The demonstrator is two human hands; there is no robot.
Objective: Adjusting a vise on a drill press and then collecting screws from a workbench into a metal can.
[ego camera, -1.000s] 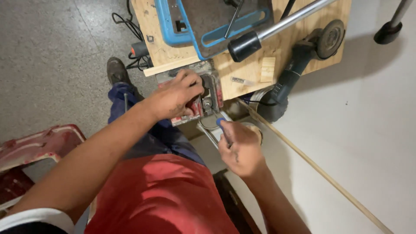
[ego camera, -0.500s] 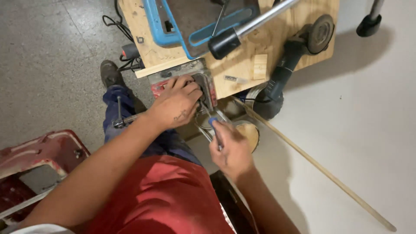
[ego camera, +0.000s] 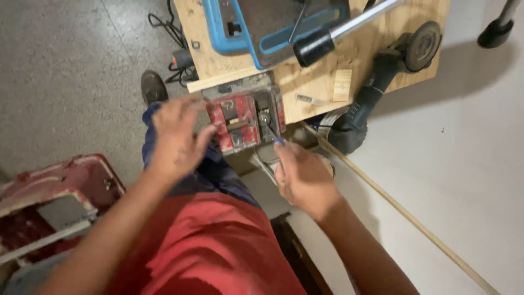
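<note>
A red vise (ego camera: 240,121) is fixed at the near edge of a plywood board (ego camera: 316,82). My left hand (ego camera: 176,136) hovers just left of the vise, blurred, fingers apart and holding nothing. My right hand (ego camera: 303,177) is below and to the right of the vise, closed around a small blue-handled tool (ego camera: 279,141). The tool's thin metal shaft points up at the right side of the vise. My red shirt and blue trousers fill the bottom of the view.
On the board lie a blue machine (ego camera: 273,24), a black-gripped metal bar (ego camera: 322,43) and a small wood block (ego camera: 342,84). An angle grinder (ego camera: 382,82) hangs over its edge. A red toolbox (ego camera: 54,191) stands left, cables (ego camera: 173,33) lie beyond, and a long wooden strip (ego camera: 415,224) lies right.
My left hand has come off the vise, moving left and opening. The right hand still holds the blue-handled tool beside the vise. The view has shifted closer.
</note>
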